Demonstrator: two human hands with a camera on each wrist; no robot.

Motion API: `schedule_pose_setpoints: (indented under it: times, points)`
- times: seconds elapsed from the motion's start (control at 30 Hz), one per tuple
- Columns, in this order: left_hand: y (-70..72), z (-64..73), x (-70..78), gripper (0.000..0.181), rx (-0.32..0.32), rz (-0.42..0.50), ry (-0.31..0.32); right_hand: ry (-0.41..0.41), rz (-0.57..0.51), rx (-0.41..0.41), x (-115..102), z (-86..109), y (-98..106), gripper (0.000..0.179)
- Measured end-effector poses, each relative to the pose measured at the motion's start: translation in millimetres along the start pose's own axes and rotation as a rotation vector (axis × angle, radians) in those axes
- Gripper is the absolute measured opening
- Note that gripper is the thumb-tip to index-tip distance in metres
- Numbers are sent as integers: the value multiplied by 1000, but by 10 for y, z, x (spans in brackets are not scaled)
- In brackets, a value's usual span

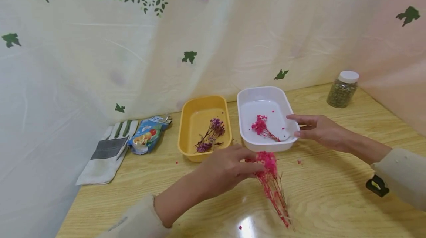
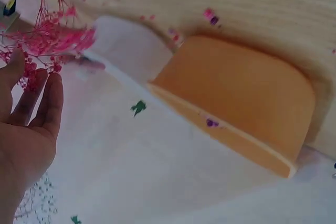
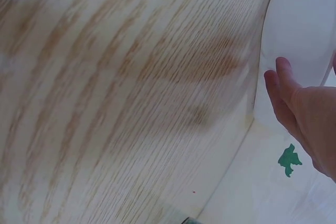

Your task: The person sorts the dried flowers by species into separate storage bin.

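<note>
My left hand [image 1: 229, 167] pinches a bunch of pink dried flowers [image 1: 267, 162] by its heads, and the thin stems slant down toward the front of the table. In the left wrist view the same pink flowers [image 2: 50, 40] spread over the fingertips. At the right side of the white plastic basin [image 1: 263, 89], my right hand [image 1: 324, 132] holds the rim, with fingers along the outer wall in the right wrist view. Inside that basin lies a small pink sprig [image 1: 261, 125]. To its left stands a yellow basin [image 1: 188, 119] with purple dried flowers [image 1: 213, 132] in it.
A jar of dried greenery [image 1: 342, 92] with a white lid stands at the back right. On the left lie a blue packet [image 1: 148, 134] with a clip and a grey-white glove [image 1: 108, 153]. Fallen florets [image 1: 299, 162] dot the table. A pale curtain hangs behind.
</note>
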State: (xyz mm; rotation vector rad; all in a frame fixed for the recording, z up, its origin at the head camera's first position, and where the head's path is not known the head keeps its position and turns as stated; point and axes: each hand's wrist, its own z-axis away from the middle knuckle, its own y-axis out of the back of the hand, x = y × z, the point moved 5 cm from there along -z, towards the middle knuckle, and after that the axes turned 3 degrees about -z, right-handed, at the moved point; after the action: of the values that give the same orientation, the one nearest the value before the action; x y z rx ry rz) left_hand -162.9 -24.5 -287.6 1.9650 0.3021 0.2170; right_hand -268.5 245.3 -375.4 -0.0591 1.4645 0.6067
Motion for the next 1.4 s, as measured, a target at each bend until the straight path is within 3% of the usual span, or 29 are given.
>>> schedule_pose_setpoints:
  times: [0.2, 0.33, 0.47, 0.57, 0.73, 0.93, 1.07, 1.23, 1.4]
  points:
    - [-324, 119, 21, 21, -267, -14, 24, -17, 46, 7, -16, 0, 5, 65]
    - [-492, 190, 45, 21, -372, -17, 24, -21, 53, 9, -25, 4, 5, 66]
    - [-557, 206, 70, 20, -441, -28, 28, -22, 22, 10, -30, 4, 5, 66]
    - [-480, 148, 53, 21, -422, -20, 45, -21, 6, 7, -30, 1, 2, 66]
    - [-143, -23, -39, 22, -268, 14, 116, -16, -2, 4, -33, 2, 0, 67]
    - [212, -157, -96, 21, -97, 13, 144, -6, -9, 2, -33, 2, -5, 66]
    - [266, -200, -137, 22, -86, 4, 153, -5, -3, 3, -24, 7, -6, 65]
    - [222, -252, -213, 23, -116, 13, 168, 0, 12, 6, -18, 6, -3, 66]
    - [165, -351, -356, 25, -155, 17, 233, 1, 14, 5, -19, 6, -2, 66]
